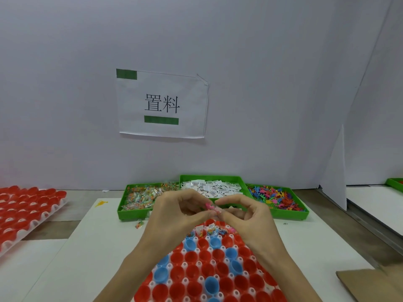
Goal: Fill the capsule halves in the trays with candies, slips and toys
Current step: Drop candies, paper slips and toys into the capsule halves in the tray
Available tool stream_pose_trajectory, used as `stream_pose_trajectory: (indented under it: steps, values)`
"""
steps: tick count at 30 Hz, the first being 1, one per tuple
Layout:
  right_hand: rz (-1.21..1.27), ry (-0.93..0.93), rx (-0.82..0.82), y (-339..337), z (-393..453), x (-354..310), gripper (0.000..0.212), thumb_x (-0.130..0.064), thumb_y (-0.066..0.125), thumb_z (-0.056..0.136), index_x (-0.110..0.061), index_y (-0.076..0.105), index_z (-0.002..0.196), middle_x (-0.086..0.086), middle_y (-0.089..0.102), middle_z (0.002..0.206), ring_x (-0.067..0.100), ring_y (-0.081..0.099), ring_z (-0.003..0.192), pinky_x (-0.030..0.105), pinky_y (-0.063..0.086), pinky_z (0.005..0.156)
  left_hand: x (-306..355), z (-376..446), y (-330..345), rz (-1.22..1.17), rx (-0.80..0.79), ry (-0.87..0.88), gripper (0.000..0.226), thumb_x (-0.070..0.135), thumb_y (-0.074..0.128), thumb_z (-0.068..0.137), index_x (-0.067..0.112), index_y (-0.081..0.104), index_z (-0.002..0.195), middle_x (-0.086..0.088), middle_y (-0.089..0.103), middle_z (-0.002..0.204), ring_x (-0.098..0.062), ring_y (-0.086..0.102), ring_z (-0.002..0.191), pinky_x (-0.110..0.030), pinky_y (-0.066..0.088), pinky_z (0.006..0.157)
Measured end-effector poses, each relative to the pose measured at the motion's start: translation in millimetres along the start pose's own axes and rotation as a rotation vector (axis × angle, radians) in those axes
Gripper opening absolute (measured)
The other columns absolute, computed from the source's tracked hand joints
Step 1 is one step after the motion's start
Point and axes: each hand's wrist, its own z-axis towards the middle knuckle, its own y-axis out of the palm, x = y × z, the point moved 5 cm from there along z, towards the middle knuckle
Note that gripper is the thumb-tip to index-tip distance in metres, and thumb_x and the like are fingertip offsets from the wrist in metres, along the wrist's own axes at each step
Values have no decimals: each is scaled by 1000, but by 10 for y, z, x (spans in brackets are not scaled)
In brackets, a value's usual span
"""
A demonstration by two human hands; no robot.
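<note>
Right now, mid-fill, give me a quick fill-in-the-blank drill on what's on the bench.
1. The middle green bin holds white paper ____.
2. Both hands, left hand and right hand, pinch a small ____-coloured toy above the tray.
3. Most capsule halves in that tray are red; the few others are ____.
4. The spare tray of red halves lies on the ____ side of the bench.

Missing words: slips; pink; blue; left

Three bins (pixel 212 178) behind capsule tray (pixel 209 277)
</note>
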Motion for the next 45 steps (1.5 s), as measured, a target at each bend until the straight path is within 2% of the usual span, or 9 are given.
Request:
stream_pose_trajectory:
  steps: [5, 12, 16, 19, 24, 29, 33, 41, 45]
  values:
    - [-70, 16, -110, 10, 18, 90, 7, -20, 78, 90, -23, 79, 96, 3, 80, 95, 20, 78, 90, 26, 61, 83, -197, -229, -47, -122, 17, -95, 14, 22, 89, 77, 25, 78, 85, 0, 79, 84, -15, 76, 77, -22, 60, 72]
    - [-389, -20, 91, -127, 445, 223, 17, -7, 67, 96, -20, 78, 99, -2, 77, 83, 11, 74, 78, 22, 60, 69, -504, -421, -263, -122, 91, -151, 20, 21, 89, 75, 32, 76, 85, 0, 78, 84, -17, 75, 77, -25, 62, 73]
    - [-734, -4, 54, 5, 1051, 331, 14, -15, 67, 97, -15, 78, 107, -2, 77, 96, 9, 70, 85, 27, 58, 85, -599, -480, -319, -158, 135, -115, 26, 18, 89, 76, 32, 77, 94, 2, 78, 89, -17, 75, 81, -22, 61, 74]
    - [-910, 60, 17, 78, 1422, 522, 17, -13, 67, 97, -7, 78, 110, 7, 76, 109, 17, 69, 100, 28, 53, 95, -670, -529, -356, -169, 159, -116, 23, 24, 88, 76, 32, 80, 96, 4, 79, 90, -17, 75, 83, -24, 62, 76]
    - [-1017, 280, 28, 80, 1641, 876, 25, -20, 79, 88, 0, 76, 102, 13, 76, 106, 21, 70, 97, 28, 54, 80, -723, -546, -400, -178, 161, -98, 20, 25, 87, 77, 33, 79, 94, 4, 79, 91, -19, 76, 85, -24, 61, 77]
    - [-1013, 399, 20, 7, 1738, 959, 38, -26, 80, 87, -2, 72, 116, 9, 72, 122, 22, 66, 115, 29, 53, 94, -726, -535, -405, -186, 163, -91, 18, 22, 86, 77, 28, 80, 93, 4, 79, 90, -19, 76, 84, -21, 60, 75]
    - [-994, 387, 27, -69, 1753, 965, 29, -19, 76, 91, -3, 74, 115, 9, 70, 127, 21, 66, 111, 25, 50, 85, -707, -543, -398, -179, 154, -88, 17, 21, 86, 79, 22, 80, 94, 5, 79, 89, -17, 76, 84, -19, 59, 75]
    - [-689, 127, 93, -43, 1478, 552, 13, -26, 83, 85, -16, 74, 84, -2, 74, 83, 15, 68, 79, 21, 49, 66, -681, -554, -359, -135, 122, -89, 21, 25, 86, 79, 23, 80, 99, 11, 79, 93, -15, 76, 89, -25, 62, 81]
    - [-460, 37, -94, 165, 909, 186, 15, -30, 87, 78, -20, 79, 85, -3, 79, 84, 13, 75, 80, 24, 59, 76, -633, -567, -321, -111, 107, -66, 18, 26, 85, 79, 25, 80, 96, 13, 79, 91, -13, 76, 88, -25, 62, 81]
